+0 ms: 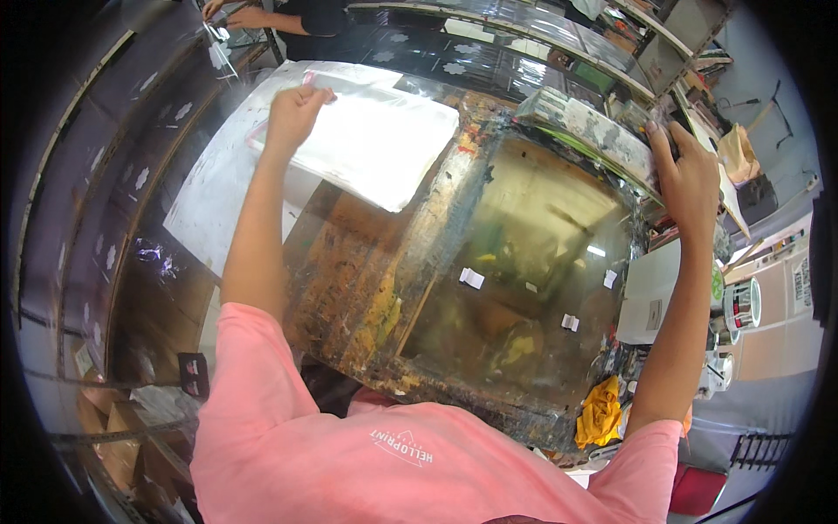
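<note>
The left hand (pixel 295 113) pinches the far edge of a clear plastic bag holding a white sheet (pixel 367 144), which lies flat on the paint-stained work table (pixel 349 279); the right hand (pixel 690 179) is closed around the end of a long paint-smeared squeegee bar (pixel 585 127) resting along the far edge of the glossy printing screen (pixel 524 262); a crumpled yellow rag (pixel 599 410) sits near the table's near corner.
</note>
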Tool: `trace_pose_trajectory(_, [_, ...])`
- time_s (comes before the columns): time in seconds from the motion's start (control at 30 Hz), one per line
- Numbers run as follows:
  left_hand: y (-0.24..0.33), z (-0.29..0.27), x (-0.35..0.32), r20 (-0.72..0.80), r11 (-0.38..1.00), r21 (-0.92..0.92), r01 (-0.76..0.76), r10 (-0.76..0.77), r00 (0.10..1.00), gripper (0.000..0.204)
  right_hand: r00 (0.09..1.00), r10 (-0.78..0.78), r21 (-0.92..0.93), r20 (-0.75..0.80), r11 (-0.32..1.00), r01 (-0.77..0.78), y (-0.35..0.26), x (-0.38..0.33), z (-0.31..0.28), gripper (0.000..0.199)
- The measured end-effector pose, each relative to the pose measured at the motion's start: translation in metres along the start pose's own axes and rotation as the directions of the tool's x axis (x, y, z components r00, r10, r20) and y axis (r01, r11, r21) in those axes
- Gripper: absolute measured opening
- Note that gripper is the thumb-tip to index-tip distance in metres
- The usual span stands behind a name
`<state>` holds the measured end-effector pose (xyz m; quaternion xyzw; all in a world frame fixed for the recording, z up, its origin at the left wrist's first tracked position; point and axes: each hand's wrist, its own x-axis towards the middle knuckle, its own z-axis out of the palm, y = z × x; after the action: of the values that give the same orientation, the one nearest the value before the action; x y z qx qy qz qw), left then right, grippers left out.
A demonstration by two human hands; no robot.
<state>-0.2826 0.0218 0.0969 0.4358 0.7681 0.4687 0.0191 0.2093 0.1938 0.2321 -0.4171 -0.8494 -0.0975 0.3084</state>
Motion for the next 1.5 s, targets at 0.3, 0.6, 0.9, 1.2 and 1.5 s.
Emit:
trace_pose_trajectory(0.3, [0.102,0.079,-0.098,0.257,0.668,0.334,-0.665,0.614,0.746,0.022,0.987,-0.109,-0.03,-0.115,0.994,0.107,0.012,-0.003,0.015,0.058])
trace_pose_trajectory(0.6, [0.124,0.256,-0.25,0.521,0.756,0.072,-0.651,0.528,0.671,0.067,0.997,-0.065,-0.009,-0.047,0.998,0.065,0.0,-0.003,0.007,0.056])
trace_pose_trajectory(0.9, [0.17,0.302,-0.303,0.664,0.713,-0.032,-0.701,0.539,0.518,0.115,0.987,-0.096,-0.005,-0.127,0.995,0.096,0.003,-0.001,0.006,0.058])
trace_pose_trajectory(1.2, [0.172,0.303,-0.297,0.549,0.728,-0.032,-0.685,0.585,0.596,0.101,0.984,-0.09,0.018,-0.156,0.995,0.094,0.01,0.003,0.014,0.059])
trace_pose_trajectory(1.5, [0.171,0.399,-0.115,0.464,0.736,0.179,-0.653,0.523,0.715,0.063,0.984,-0.114,0.028,-0.137,0.993,0.118,0.008,0.002,0.009,0.057])
